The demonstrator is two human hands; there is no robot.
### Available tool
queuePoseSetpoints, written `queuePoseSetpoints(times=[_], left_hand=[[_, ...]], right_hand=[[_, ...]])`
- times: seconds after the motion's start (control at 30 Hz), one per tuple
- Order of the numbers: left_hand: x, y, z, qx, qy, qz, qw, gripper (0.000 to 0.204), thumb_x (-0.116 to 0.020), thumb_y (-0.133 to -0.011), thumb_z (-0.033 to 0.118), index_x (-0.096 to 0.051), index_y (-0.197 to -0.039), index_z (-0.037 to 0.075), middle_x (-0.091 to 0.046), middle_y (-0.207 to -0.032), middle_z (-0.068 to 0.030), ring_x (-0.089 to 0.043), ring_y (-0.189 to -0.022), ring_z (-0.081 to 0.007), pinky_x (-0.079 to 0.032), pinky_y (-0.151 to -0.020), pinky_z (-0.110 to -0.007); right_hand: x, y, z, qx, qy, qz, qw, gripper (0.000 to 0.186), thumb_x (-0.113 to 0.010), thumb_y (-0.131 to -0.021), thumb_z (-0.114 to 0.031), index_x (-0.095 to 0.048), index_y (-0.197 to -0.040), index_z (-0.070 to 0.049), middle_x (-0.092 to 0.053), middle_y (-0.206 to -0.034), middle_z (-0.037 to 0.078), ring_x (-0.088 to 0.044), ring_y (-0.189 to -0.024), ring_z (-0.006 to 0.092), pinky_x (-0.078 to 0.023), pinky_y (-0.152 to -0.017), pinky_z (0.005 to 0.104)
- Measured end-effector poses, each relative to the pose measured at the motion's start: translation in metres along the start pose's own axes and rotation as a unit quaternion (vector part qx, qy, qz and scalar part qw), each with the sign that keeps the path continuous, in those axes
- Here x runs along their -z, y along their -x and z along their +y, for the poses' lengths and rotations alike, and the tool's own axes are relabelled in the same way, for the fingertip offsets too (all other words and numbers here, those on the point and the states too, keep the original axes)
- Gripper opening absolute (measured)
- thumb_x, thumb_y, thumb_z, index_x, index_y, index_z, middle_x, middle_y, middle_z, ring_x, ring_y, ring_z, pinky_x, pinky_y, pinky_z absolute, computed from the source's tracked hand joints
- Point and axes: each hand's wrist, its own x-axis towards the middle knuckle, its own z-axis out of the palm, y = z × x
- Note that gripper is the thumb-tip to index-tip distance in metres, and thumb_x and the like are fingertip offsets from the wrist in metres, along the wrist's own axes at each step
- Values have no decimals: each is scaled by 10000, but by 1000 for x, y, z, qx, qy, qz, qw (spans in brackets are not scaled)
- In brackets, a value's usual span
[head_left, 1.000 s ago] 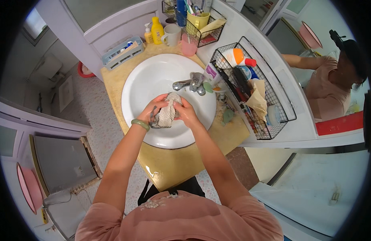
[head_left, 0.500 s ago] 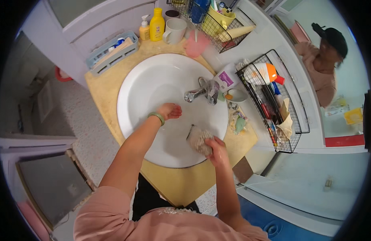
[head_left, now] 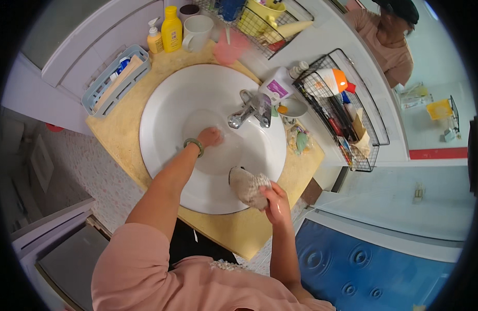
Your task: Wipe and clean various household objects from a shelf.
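My left hand [head_left: 211, 137], with a green bangle [head_left: 193, 147] at its wrist, is low in the white washbasin [head_left: 161, 103], at the water. Its fingers are blurred, so their pose is unclear. Over the basin's near right rim, my right hand [head_left: 278, 202] grips a grey-beige, shaggy piece [head_left: 247, 187], soft-looking, with a dark edge at its far end. Its exact kind does not show. The chrome faucet [head_left: 252, 110] stands on the basin's right side, beyond both hands.
A yellow counter [head_left: 120, 140] surrounds the basin. On it stand a grey-blue basket [head_left: 117, 80], a yellow bottle [head_left: 171, 31], a pump bottle [head_left: 154, 39], a white mug [head_left: 198, 32] and a white jug [head_left: 277, 85]. Wire racks [head_left: 371, 150] hang along the right wall beside a mirror [head_left: 430, 67].
My left hand has dropped deeper into the basin. The shaggy piece in my right hand has turned and shows a smoother side. The whole view has shifted slightly with my head.
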Motion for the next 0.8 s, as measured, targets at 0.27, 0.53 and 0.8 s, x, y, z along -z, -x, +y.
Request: queuePoseSetpoints(times=[0.27,0.53,0.8], left_hand=[[210,-9,8,-321,-918,210,-105,508,-440,-812,556,-511,-1062,120,-572,-1026,-34,-559,-904,-220,-439,-749,-450],[157,8,15,-288,-951,112,-14,368,-513,-813,468,-540,-931,121,-600,-801,-41,-589,-715,-196,-480,-627,-382],[187,-3,-5,-505,-824,193,-169,268,-467,-863,358,-530,-929,106,-585,-820,-25,-567,-704,-183,-488,-629,-354]], right_hand=[[5,-90,11,-95,-293,-140,941,356,-581,-788,-336,-582,-981,-37,-611,-898,92,-584,-693,180,-447,-504,272],[-92,-108,43,314,373,160,858,264,-617,-679,-263,-606,-799,-27,-562,-886,186,-567,-793,328,-460,-685,386],[-76,-183,55,162,240,340,895,239,-591,-672,-217,-600,-764,3,-588,-714,181,-582,-715,324,-460,-654,358]])
